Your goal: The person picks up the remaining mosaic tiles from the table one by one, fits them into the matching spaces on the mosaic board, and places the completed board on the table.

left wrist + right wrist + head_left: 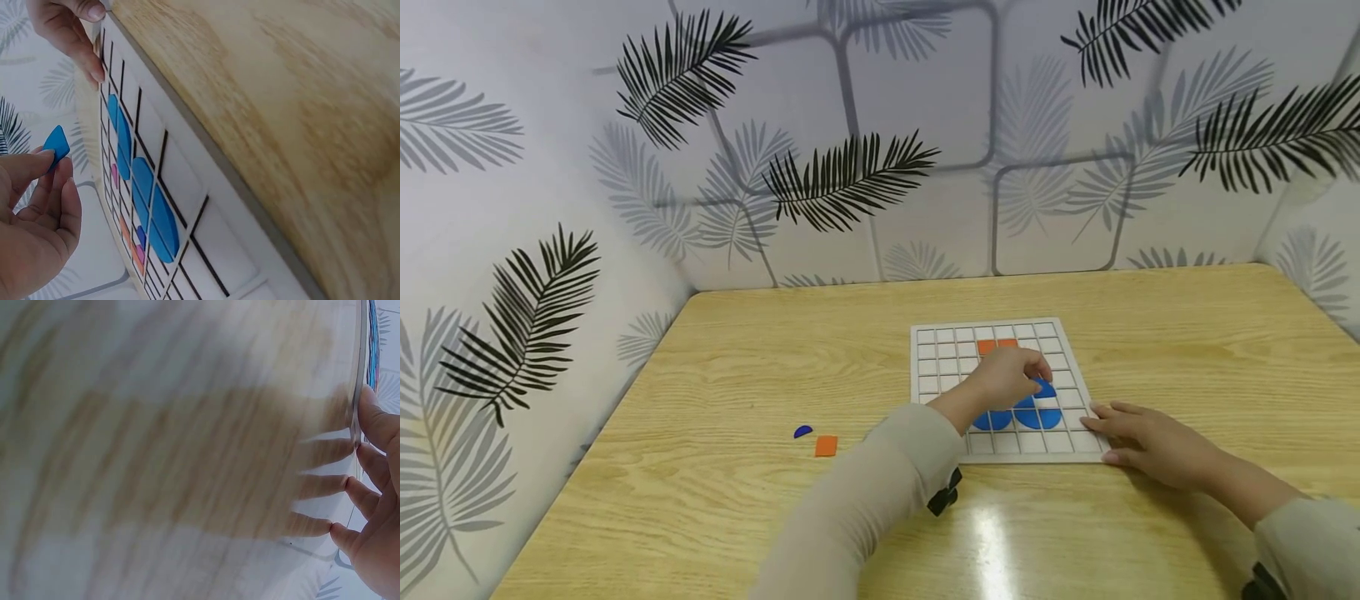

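Note:
My left hand (1003,379) is over the white grid board (1022,458), pinching a blue quarter-circle-like tile (57,145) between thumb and fingers. In the left wrist view the tile hangs apart from the board. Rounded blue tiles (1039,419) lie in the near part of the grid, partly hidden by the left hand in the head view. Orange squares (987,347) sit farther back, and small pink tiles (114,175) and a dark blue tile (141,236) show in the left wrist view. My right hand (1157,446) rests at the board's right edge, fingers spread and touching it.
On the wooden table (700,500), left of the board, lie a dark blue half-round tile (802,431) and a loose orange square (826,446). A wall with a leaf pattern (917,208) stands behind the table and along its left side.

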Demonstrator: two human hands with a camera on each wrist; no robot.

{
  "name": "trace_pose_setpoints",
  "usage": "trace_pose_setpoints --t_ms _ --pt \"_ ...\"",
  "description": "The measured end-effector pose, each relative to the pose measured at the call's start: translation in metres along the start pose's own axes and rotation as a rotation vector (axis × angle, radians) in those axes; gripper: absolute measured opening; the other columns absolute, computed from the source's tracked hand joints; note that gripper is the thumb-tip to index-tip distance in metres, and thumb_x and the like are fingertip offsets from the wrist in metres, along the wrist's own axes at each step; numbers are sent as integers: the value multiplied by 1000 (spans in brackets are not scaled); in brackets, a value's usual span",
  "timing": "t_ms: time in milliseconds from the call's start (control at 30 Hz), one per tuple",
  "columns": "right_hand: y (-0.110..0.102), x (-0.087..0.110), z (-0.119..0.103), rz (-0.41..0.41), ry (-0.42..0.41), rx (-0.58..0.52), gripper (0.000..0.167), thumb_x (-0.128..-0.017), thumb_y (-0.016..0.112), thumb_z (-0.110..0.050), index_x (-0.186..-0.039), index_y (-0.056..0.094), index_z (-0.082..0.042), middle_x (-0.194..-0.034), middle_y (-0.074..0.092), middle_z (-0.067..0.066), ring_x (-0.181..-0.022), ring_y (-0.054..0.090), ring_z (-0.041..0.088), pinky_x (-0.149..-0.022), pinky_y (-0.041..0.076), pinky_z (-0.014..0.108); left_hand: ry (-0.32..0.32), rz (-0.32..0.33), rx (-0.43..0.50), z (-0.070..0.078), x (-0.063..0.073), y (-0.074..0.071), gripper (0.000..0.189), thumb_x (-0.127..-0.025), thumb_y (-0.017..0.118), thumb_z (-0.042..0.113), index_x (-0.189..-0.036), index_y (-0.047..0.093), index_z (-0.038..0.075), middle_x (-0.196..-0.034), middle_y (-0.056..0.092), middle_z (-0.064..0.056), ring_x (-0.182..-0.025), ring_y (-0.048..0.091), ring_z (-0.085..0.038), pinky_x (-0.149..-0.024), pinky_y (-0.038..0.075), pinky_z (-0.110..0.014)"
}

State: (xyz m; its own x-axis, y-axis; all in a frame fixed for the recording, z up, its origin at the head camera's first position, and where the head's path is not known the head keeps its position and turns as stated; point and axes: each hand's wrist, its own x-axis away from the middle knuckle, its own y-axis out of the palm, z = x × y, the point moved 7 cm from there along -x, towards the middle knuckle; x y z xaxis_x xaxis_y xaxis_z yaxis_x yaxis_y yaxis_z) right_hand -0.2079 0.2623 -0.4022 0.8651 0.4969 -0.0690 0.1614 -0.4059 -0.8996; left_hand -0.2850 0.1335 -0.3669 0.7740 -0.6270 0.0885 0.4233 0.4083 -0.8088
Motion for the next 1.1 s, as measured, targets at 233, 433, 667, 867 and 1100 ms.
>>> trace_pose_setpoints --t_ms 233,433,667,867,1100 --pt "0 0 -3 19 -17 6 44 -79 62 -25 -116 54 -3 -123 43 22 -111 35 44 -85 29 53 4 2 -57 -4 -4 6 16 -83 55 5 -89 62 17 -87 58 8 -79 50 -2 -65 37 -13" --pt "-1 -1 -2 16 -15 6 45 -79 61 -26 -117 54 -3 -123 43 22 -111 35 44 -85 29 53 2 14 -114 -5 -8 10 17 -82 55 4 -90 64 17 -87 58 7 -80 50 -2 -68 37 -13" --pt "1 0 1 4 -12 -1 45 -79 61 -26 -117 53 -3 -124 42 22 -112 34 44 -85 29 53 21 26 -192 -2 -16 19 17 -80 56 3 -89 62 16 -83 56 8 -75 48 -3 -64 35 -11" --pt "2 0 0 9 -24 -9 45 -79 61 -26 -117 53 -3 -123 43 22 -111 35 44 -84 30 53 -17 26 -198 -4 -19 25 12 -80 56 5 -84 59 16 -76 52 9 -70 45 -4 -61 34 -12" --pt "0 0 -2 26 -42 0 45 -79 61 -26 -117 54 -3 -122 44 22 -110 36 44 -84 31 53 -30 22 -219 -5 -18 25 12 -80 58 7 -86 61 17 -81 56 9 -74 46 -3 -65 34 -12"
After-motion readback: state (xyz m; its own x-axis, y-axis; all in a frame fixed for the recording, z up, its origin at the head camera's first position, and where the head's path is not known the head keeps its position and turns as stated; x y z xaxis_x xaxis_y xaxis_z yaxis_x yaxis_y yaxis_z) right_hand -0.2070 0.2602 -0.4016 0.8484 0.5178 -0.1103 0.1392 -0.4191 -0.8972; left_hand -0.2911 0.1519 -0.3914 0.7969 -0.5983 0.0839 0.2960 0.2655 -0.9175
